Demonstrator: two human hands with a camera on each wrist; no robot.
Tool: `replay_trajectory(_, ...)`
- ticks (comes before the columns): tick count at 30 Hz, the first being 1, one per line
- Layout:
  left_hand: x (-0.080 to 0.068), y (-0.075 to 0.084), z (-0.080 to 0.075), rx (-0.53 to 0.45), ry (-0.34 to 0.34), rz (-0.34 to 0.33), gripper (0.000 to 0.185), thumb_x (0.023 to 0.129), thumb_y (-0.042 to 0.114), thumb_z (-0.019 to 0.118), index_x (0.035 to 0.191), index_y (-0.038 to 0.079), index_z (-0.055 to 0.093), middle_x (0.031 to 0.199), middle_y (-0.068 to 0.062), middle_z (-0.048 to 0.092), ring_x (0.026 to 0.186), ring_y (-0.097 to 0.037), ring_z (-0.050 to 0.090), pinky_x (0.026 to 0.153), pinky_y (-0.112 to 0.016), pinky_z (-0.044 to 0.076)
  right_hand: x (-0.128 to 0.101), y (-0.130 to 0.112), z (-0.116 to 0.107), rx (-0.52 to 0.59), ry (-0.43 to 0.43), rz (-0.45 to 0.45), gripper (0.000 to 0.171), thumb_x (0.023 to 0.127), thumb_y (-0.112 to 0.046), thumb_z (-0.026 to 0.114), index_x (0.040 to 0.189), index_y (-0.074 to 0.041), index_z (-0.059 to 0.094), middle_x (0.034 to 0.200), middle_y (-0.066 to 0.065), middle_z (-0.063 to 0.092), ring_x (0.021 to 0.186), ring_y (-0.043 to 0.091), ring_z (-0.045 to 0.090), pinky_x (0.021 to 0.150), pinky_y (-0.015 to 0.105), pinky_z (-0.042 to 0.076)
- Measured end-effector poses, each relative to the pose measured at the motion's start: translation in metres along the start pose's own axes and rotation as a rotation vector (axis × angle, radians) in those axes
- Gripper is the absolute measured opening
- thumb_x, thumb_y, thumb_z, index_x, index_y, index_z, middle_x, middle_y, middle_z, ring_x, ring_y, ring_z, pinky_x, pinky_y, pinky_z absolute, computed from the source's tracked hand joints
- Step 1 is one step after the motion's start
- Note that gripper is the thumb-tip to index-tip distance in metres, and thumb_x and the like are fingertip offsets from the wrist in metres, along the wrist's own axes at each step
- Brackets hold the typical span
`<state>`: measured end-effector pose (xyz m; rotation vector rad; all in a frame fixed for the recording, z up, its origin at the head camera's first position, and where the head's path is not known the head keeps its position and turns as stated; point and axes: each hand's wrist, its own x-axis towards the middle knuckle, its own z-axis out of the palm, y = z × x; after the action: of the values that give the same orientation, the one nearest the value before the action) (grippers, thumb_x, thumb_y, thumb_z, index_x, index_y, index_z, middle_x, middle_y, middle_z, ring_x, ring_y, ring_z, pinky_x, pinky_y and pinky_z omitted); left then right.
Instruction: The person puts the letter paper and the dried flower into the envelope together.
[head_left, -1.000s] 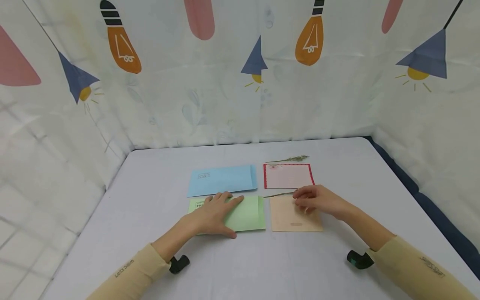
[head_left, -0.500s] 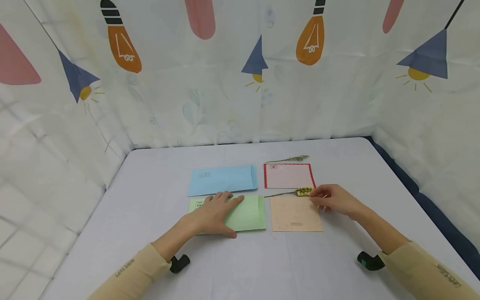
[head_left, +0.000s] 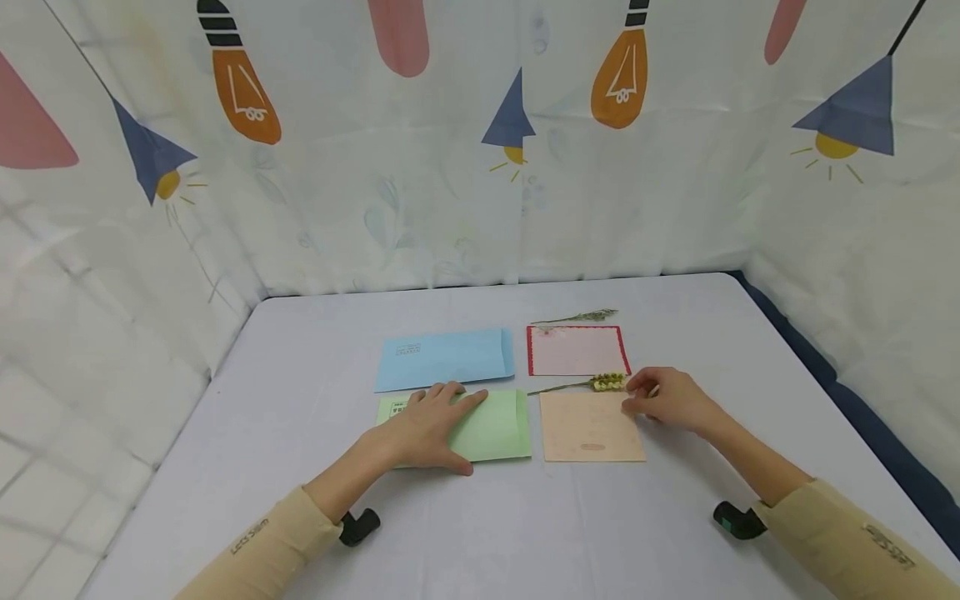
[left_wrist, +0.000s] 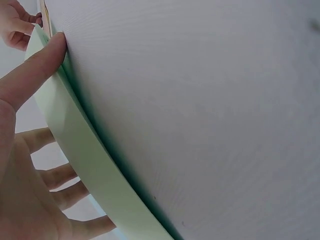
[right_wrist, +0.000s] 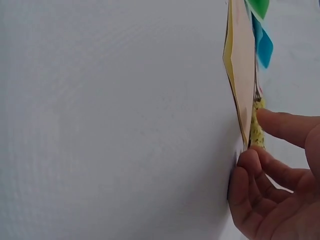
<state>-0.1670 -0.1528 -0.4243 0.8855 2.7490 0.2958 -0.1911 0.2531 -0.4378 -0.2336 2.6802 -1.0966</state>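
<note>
The tabletop (head_left: 300, 400) is pale grey and smooth. Soft white curtains (head_left: 420, 183) with painted lamps and light bulbs hang round it on three sides.

The green envelope (head_left: 491, 429) lies flat near the middle of the tabletop. The left hand (head_left: 427, 429) rests flat on its left part, fingers spread and straight, and the thumb sits along the near edge. I cannot see if anything is inside the envelope.

Just to the right of the green envelope lies a peach paper (head_left: 588, 427). The right hand (head_left: 663, 398) is at that paper's far right corner. Its fingers are curled and touch the paper's edge there. A dried yellow flower stem (head_left: 592, 384) lies along the far edge of the peach paper, and the fingertips are right beside its bloom. I cannot tell if they pinch it.

Behind the green envelope lies a blue envelope (head_left: 444, 358). To its right is a pink paper with a red border (head_left: 576, 351), and a second thin stem (head_left: 576, 317) behind that.

Bare tabletop lies all round the papers, out to its edges.
</note>
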Motion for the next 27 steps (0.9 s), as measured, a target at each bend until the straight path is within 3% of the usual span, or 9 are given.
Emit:
replay_trajectory(10,0.0001,0.0001,0.0000,0.002,-0.002,-0.002,0.104,0.076,0.055,0.087,0.161,0.021,0.037,0.151,-0.013,0.042,0.138,-0.035,0.041,0.107,-0.062,0.034,-0.0008,-0.0038,0.0069,-0.110,0.037,-0.067,0.031,0.083,-0.014,0.084,0.104,0.001,0.067,0.083,0.004,0.057,0.070,0.019,0.052,0.059,0.032,0.045)
replay_trajectory(21,-0.0019,0.0007,-0.0011,-0.002,-0.006,0.010,0.104,0.076,0.055,0.087,0.161,0.020,0.037,0.150,-0.014,0.042,0.137,-0.036,0.041,0.107,-0.062,0.034,-0.0037,-0.0037,0.0061,-0.086,0.026,-0.096,0.032,0.082,-0.009,0.086,0.097,-0.002,0.059,0.083,0.005,0.057,0.073,0.020,0.053,0.061,0.032,0.046)
replay_trajectory(27,-0.0028,0.0010,-0.0018,-0.008,-0.011,0.010,0.104,0.076,0.054,0.087,0.161,0.021,0.037,0.150,-0.013,0.042,0.137,-0.035,0.041,0.108,-0.062,0.033,-0.0038,-0.0045,0.0013,-0.019,-0.018,-0.038,0.025,0.088,-0.011,0.081,0.098,-0.003,0.060,0.082,0.006,0.061,0.071,0.020,0.056,0.061,0.032,0.049)
